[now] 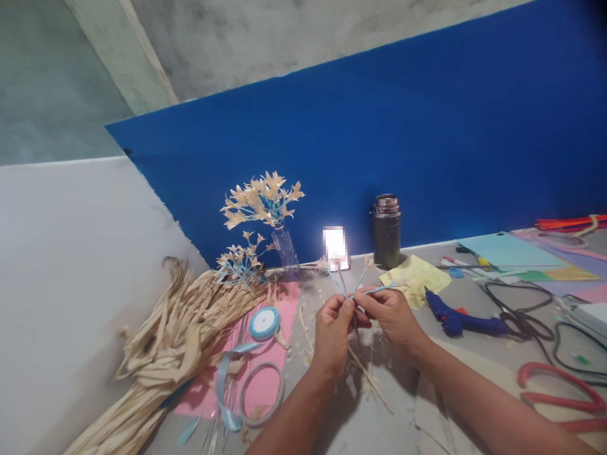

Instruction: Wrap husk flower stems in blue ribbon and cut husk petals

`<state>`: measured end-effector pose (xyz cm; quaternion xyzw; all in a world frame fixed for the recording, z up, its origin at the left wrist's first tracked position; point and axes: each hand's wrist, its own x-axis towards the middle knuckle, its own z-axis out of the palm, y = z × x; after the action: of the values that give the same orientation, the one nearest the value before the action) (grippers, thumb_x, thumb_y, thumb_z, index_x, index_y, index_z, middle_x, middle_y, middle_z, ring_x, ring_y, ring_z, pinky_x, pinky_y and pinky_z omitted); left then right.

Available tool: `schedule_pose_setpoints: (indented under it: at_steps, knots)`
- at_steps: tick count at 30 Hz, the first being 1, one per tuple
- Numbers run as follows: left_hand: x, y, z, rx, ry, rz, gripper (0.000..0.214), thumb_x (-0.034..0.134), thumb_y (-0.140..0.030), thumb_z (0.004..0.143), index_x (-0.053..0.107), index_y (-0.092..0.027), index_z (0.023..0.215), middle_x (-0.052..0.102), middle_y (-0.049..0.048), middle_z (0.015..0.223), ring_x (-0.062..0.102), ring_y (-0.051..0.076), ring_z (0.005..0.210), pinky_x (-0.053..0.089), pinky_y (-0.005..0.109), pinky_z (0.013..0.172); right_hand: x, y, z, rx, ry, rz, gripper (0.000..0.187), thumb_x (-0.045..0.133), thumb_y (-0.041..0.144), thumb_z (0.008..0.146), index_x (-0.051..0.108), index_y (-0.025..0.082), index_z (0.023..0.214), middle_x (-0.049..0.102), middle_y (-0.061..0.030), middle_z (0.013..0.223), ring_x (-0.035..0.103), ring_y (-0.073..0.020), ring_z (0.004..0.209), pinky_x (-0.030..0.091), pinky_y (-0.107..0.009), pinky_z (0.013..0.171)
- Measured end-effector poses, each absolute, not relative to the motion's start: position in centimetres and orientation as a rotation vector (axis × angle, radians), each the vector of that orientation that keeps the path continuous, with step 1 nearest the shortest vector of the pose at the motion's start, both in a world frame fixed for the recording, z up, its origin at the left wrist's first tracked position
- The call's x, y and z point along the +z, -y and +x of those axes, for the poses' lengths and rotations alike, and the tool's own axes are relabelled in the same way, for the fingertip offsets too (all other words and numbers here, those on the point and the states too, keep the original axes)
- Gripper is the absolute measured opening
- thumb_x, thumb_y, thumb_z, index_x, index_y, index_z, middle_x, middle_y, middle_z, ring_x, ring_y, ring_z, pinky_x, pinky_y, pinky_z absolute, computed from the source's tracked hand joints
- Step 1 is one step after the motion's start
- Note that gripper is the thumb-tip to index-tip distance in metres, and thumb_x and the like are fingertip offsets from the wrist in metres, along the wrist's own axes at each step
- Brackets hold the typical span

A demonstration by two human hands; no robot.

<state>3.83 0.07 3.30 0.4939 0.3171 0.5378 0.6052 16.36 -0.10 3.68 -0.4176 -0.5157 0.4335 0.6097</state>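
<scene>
In front of me, both hands pinch a small branching stem [343, 282] wrapped in light blue, with pale husk flowers [368, 264] at its tips. My left hand [333, 328] grips it at the joint, thumb against the fingers. Closed beside it, my right hand [389, 314] pinches the same joint, and one blue stem [380, 289] sticks out over its fingers to the right. A thin bare end hangs below the hands. Left of them, a light blue ribbon roll [264, 323] lies on pink paper [291, 306], its loose ribbon [222, 379] trailing toward me.
A dried husk bundle [180, 335] lies left. Pale flowers [265, 196] stand in a clear bottle [286, 253]. Behind my hands are a bright phone [335, 246] and dark flask [387, 237]. Right: yellow paper [420, 278], blue glue gun [467, 321], black cable [516, 294], red handles [562, 397].
</scene>
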Motion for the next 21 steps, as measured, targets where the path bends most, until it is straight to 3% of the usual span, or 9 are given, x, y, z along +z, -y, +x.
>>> schedule_pose_setpoints:
  at_steps: [3, 6, 8, 11, 14, 16, 21]
  knots:
    - [3.4, 0.0, 3.9, 1.297, -0.768, 1.192, 0.041, 0.070, -0.051, 0.082, 0.058, -0.016, 0.064, 0.061, 0.0007, 0.056, 0.056, 0.012, 0.059, 0.044, 0.024, 0.066, 3.5, 0.2, 16.2, 1.007, 1.271, -0.931, 0.048, 0.067, 0.042, 0.083, 0.055, 0.019, 0.043, 0.055, 0.0000, 0.047, 0.052, -0.0141, 0.057, 0.041, -0.028, 0.063]
    - [3.1, -0.1, 4.0, 1.297, -0.780, 1.146, 0.042, 0.070, -0.053, 0.081, 0.054, -0.018, 0.064, 0.055, -0.0024, 0.051, 0.048, 0.009, 0.050, 0.038, 0.021, 0.055, 2.8, 0.0, 15.5, 1.131, 1.114, -0.880, 0.032, 0.075, 0.044, 0.077, 0.066, 0.018, 0.061, 0.058, 0.0015, 0.048, 0.051, -0.0132, 0.050, 0.039, -0.026, 0.054]
    - [2.9, -0.1, 4.1, 1.288, -0.787, 1.130, 0.042, 0.070, -0.053, 0.080, 0.053, -0.018, 0.063, 0.051, -0.0037, 0.049, 0.044, 0.009, 0.047, 0.035, 0.021, 0.051, 2.4, 0.0, 15.0, 1.257, 0.996, -0.813, 0.033, 0.079, 0.048, 0.072, 0.067, 0.017, 0.070, 0.057, 0.0029, 0.046, 0.049, -0.0127, 0.044, 0.038, -0.026, 0.048]
    - [2.8, 0.0, 4.2, 1.315, -0.842, 1.165, 0.039, 0.068, -0.050, 0.082, 0.055, -0.018, 0.063, 0.055, -0.0018, 0.052, 0.047, 0.010, 0.049, 0.038, 0.022, 0.053, 2.2, 0.0, 14.4, 1.311, 0.850, -0.803, 0.042, 0.083, 0.054, 0.065, 0.060, 0.018, 0.064, 0.052, 0.0049, 0.044, 0.045, -0.0106, 0.041, 0.036, -0.025, 0.044]
    - [2.9, 0.1, 4.0, 1.392, -0.994, 1.303, 0.032, 0.063, -0.042, 0.086, 0.060, -0.018, 0.065, 0.062, 0.0012, 0.059, 0.053, 0.012, 0.055, 0.042, 0.024, 0.058, 2.6, 0.0, 14.6, 1.230, 0.737, -0.955, 0.050, 0.085, 0.058, 0.057, 0.054, 0.019, 0.057, 0.042, 0.0087, 0.042, 0.032, -0.0064, 0.040, 0.025, -0.022, 0.041]
    - [2.9, 0.1, 3.8, 1.434, -1.097, 1.454, 0.028, 0.060, -0.037, 0.088, 0.062, -0.018, 0.066, 0.065, 0.0019, 0.062, 0.057, 0.014, 0.059, 0.044, 0.025, 0.061, 2.9, 0.0, 14.9, 1.145, 0.789, -1.034, 0.050, 0.083, 0.059, 0.059, 0.054, 0.019, 0.053, 0.040, 0.0082, 0.042, 0.029, -0.0063, 0.042, 0.021, -0.023, 0.043]
    - [2.4, -0.1, 3.0, 1.477, -1.143, 1.762, 0.023, 0.055, -0.030, 0.091, 0.065, -0.020, 0.073, 0.067, 0.0014, 0.066, 0.063, 0.016, 0.064, 0.043, 0.026, 0.064, 3.8, 0.2, 15.6, 1.081, 0.932, -1.126, 0.033, 0.076, 0.049, 0.063, 0.068, 0.017, 0.063, 0.058, 0.0005, 0.055, 0.044, -0.0119, 0.052, 0.029, -0.025, 0.049]
